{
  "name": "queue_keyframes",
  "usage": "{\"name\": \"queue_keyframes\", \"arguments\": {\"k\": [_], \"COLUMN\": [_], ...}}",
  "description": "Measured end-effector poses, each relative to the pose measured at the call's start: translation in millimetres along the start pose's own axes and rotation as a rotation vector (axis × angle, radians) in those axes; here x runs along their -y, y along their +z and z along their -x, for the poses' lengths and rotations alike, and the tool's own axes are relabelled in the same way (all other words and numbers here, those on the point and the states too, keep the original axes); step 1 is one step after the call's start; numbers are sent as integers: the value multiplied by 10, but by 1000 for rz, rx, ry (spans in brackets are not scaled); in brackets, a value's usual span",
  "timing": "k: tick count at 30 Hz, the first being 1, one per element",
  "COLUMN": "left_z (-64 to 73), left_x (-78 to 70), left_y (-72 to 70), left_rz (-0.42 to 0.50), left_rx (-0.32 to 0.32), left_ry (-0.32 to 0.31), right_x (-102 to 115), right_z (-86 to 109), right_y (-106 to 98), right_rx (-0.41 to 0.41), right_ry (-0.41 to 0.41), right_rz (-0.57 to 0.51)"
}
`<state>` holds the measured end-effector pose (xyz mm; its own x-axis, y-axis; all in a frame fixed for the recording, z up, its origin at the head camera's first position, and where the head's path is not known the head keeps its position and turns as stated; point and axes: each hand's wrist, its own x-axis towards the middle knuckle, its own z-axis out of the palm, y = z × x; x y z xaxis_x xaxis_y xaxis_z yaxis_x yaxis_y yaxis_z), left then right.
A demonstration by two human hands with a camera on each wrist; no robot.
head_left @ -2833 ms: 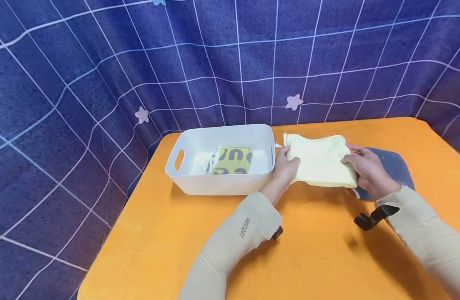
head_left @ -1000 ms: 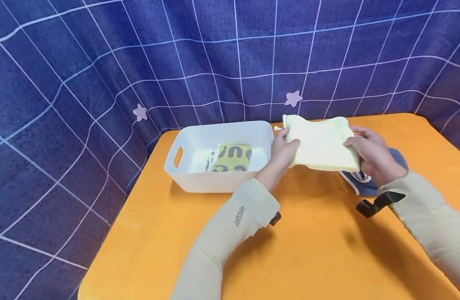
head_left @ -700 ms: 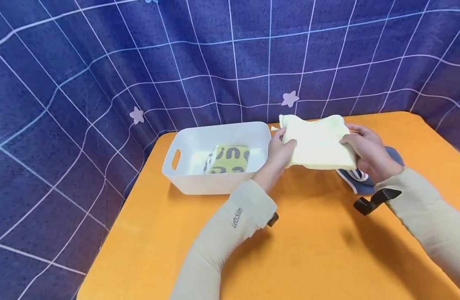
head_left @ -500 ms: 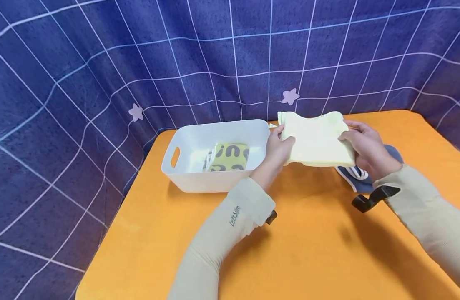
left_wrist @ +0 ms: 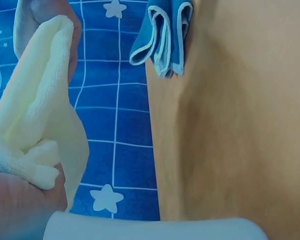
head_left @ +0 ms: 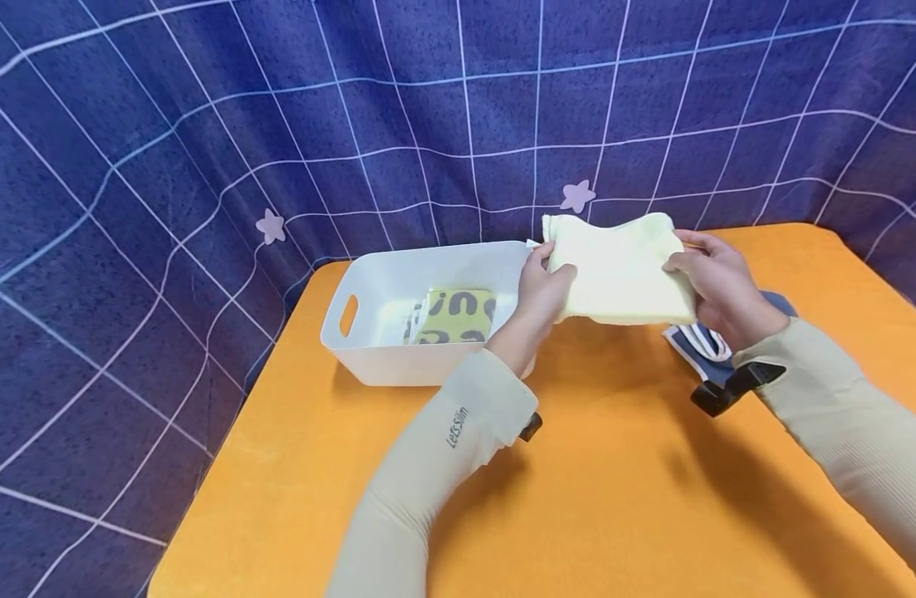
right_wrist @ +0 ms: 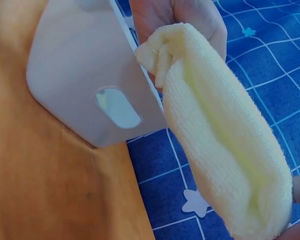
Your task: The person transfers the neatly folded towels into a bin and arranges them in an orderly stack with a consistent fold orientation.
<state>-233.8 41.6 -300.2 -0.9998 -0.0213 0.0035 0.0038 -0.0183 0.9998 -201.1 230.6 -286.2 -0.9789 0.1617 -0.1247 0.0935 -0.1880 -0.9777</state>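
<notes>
A folded pale yellow towel (head_left: 622,270) is held up off the table between both hands. My left hand (head_left: 538,295) pinches its left edge, thumb on top, close to the right end of the white bin. At the opposite edge my right hand (head_left: 719,286) grips the towel the same way. From the right wrist, the folded towel (right_wrist: 225,135) shows its fluffy layers edge-on. Inside the white bin (head_left: 420,365) lies a folded yellow-green cloth (head_left: 458,316) with grey marks. A folded blue cloth (head_left: 697,353) with white edging sits on the table, partly hidden by my right hand.
The orange table (head_left: 338,482) runs up to a dark blue curtain (head_left: 398,124) with a white grid and stars. The bin's end wall has a handle hole (right_wrist: 119,107). A black wrist mount (head_left: 734,389) projects from the right sleeve.
Both hands have lifted the towel upward and shifted it slightly left, toward the bin. More of the blue cloth's white edging now shows. The grips look the same.
</notes>
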Motion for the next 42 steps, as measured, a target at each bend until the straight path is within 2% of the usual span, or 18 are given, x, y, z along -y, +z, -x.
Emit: {"name": "queue_keyframes", "arguments": {"k": [11, 17, 24, 31, 42], "left_z": [-44, -52, -62, -87, -129], "left_x": [-68, -107, -126, -144, -193], "left_y": [-85, -144, -198, -255, -305], "left_rz": [-4, 10, -18, 12, 51], "left_rx": [-8, -8, -23, -35, -58], "left_ry": [13, -3, 6, 11, 26], "right_x": [50, 68, 76, 78, 86], "right_z": [3, -14, -9, -18, -43], "right_y": [106, 170, 226, 311, 409], "right_rx": [19, 3, -13, -9, -14], "right_ry": [-7, -18, -24, -61, -65], "right_rz": [10, 18, -4, -15, -4]}}
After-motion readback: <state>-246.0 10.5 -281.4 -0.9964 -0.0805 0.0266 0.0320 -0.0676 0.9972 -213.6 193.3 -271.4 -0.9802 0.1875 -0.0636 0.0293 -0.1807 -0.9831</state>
